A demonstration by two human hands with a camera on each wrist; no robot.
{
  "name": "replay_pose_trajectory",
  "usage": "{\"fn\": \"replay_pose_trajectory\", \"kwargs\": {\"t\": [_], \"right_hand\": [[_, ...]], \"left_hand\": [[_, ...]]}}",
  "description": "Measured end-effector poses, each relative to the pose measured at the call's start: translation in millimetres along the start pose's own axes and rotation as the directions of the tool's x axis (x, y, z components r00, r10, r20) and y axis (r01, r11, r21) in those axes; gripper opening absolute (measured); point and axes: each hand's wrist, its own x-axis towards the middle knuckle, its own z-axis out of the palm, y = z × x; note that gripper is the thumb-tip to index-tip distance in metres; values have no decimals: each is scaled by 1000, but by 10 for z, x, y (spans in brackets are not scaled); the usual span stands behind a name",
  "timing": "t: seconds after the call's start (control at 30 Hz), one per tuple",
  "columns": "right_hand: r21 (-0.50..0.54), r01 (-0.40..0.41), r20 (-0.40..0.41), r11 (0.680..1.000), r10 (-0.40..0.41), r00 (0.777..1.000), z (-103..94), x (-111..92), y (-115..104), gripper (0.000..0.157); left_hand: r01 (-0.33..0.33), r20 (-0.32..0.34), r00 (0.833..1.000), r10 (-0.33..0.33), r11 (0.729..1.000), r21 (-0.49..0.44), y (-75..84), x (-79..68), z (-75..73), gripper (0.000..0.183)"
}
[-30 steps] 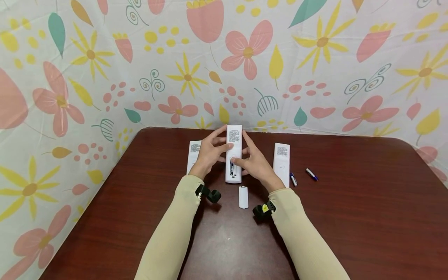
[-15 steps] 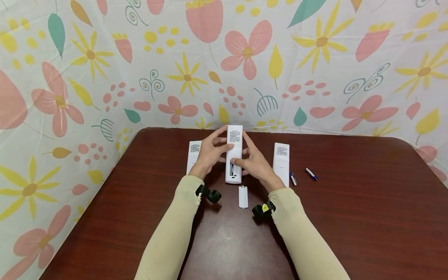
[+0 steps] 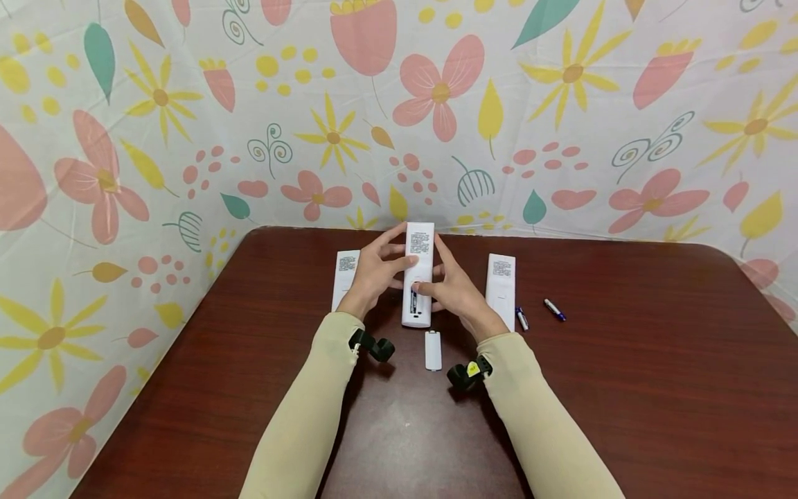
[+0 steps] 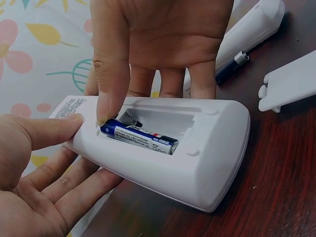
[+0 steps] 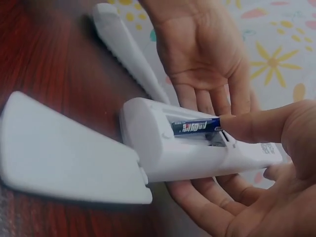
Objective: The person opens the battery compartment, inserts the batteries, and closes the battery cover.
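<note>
A white remote control (image 3: 419,274) is held back side up in both hands, its battery compartment exposed. My left hand (image 3: 372,277) grips its left side, thumb on the back and fingers beneath. From the right side, my right hand (image 3: 458,291) holds it with fingers underneath. The right thumb presses the end of a blue-and-white battery (image 4: 140,137) lying in one side of the compartment. Beside that battery, a bare spring (image 4: 130,120) shows in the other slot. On the table below the remote lies the white battery cover (image 3: 433,351).
A second white remote (image 3: 501,291) lies to the right, with two loose batteries, one near (image 3: 522,319) and one farther right (image 3: 555,310). Another remote (image 3: 344,277) is partly hidden behind the left hand. A patterned cloth (image 3: 399,152) hangs behind the table (image 3: 623,388).
The remote has shifted very slightly to the right in the head view. Both hands keep the same hold, with the right thumb still at the battery.
</note>
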Motion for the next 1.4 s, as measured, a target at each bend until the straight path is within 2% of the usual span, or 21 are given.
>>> {"fn": "replay_pose_trajectory", "kwargs": {"t": [0.2, 0.53, 0.83, 1.1, 1.4], "right_hand": [[-6, -21, -5, 1000, 21, 1000, 34, 9, -10, 108], [-34, 23, -9, 999, -23, 1000, 6, -5, -19, 106], [-93, 28, -6, 995, -28, 1000, -36, -16, -11, 105], [-104, 14, 12, 994, -13, 1000, -112, -19, -28, 100], [-188, 15, 34, 982, -9, 999, -227, -50, -51, 90]], "left_hand": [[-1, 3, 1000, 1, 1000, -9, 11, -6, 3, 68], [0, 5, 1000, 0, 1000, -5, 31, 6, 0, 68], [1, 18, 1000, -1, 1000, -7, 26, -12, -4, 68], [-1, 19, 1000, 1, 1000, -15, 29, -12, 3, 68], [-1, 16, 1000, 2, 1000, -13, 34, -15, 2, 69]]}}
